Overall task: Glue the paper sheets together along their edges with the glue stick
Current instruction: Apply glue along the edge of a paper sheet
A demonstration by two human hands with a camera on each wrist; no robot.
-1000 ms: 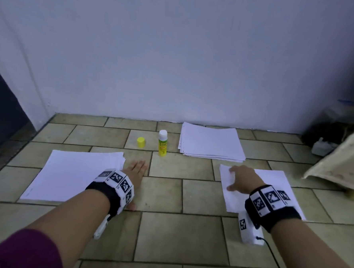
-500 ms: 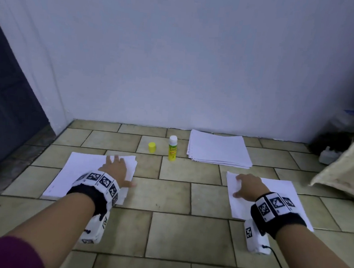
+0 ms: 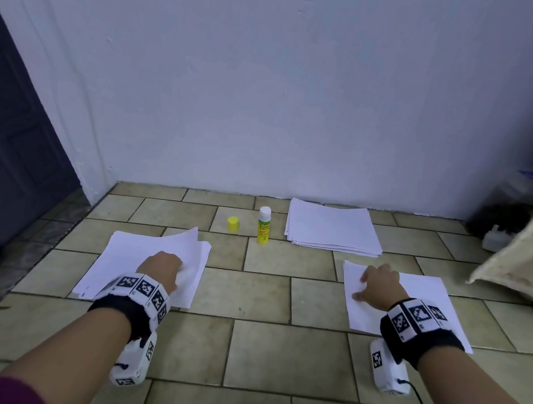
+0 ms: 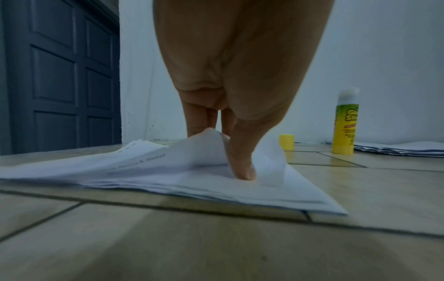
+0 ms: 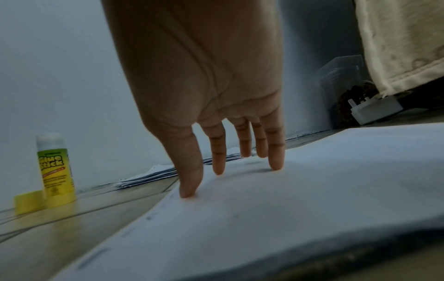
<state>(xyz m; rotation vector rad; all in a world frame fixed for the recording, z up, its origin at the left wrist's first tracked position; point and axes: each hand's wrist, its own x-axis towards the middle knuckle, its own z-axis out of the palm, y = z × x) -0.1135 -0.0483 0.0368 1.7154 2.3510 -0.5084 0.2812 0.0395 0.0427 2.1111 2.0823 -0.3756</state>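
Everything lies on a tiled floor. My left hand (image 3: 161, 268) rests on the left paper pile (image 3: 121, 255) and pinches its top sheet (image 4: 206, 148) between thumb and fingers, so the sheet buckles up and its far right corner lifts. My right hand (image 3: 378, 283) presses straight fingers (image 5: 217, 163) on a single white sheet (image 3: 425, 292). The uncapped glue stick (image 3: 264, 225) stands upright at the back between the hands, with its yellow cap (image 3: 233, 224) just left of it. A second paper stack (image 3: 332, 227) lies by the wall.
A dark panelled door (image 3: 18, 155) stands at the far left and a white wall runs along the back. At the right, a cream cloth (image 3: 517, 257) hangs over the floor, with a white plug adapter (image 3: 497, 239) and a clear container behind it.
My left hand went from the bare floor leftward onto the left pile and pinched up its top sheet. My right hand has stayed pressed on the single sheet.
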